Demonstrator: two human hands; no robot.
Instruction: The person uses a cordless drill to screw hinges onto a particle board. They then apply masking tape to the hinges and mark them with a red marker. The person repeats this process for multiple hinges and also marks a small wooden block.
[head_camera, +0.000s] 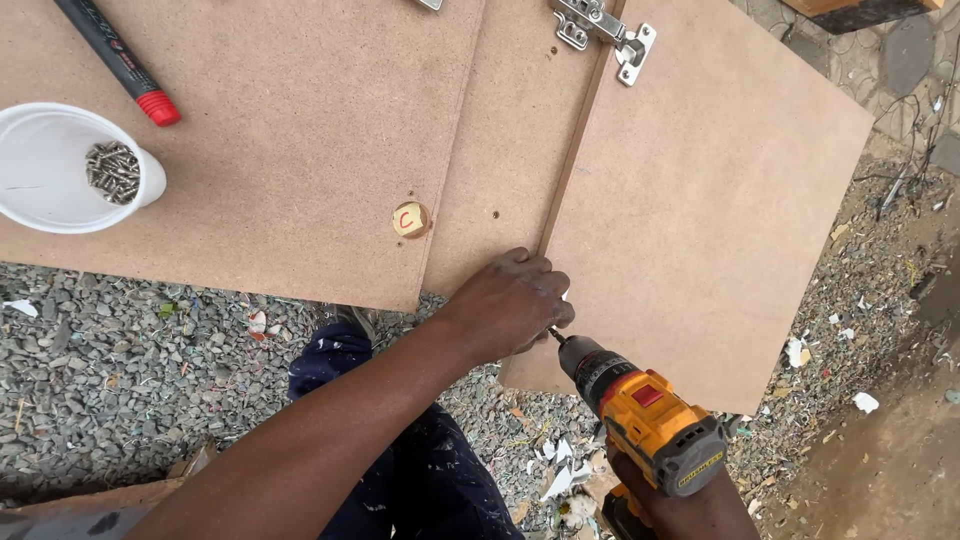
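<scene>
My left hand rests closed over the near end of the seam between two brown fibreboard panels, covering whatever lies under it. My right hand grips a yellow and black cordless drill from below. The drill's bit points up and left, with its tip right at my left hand's fingers. A metal hinge joins the two panels at the far end of the seam. A round recess marked with a red letter sits in the large left board.
A white cup with several screws in it stands on the left board. A black marker with a red cap lies beyond the cup. Gravel and scraps cover the ground below, and my blue-trousered leg is underneath.
</scene>
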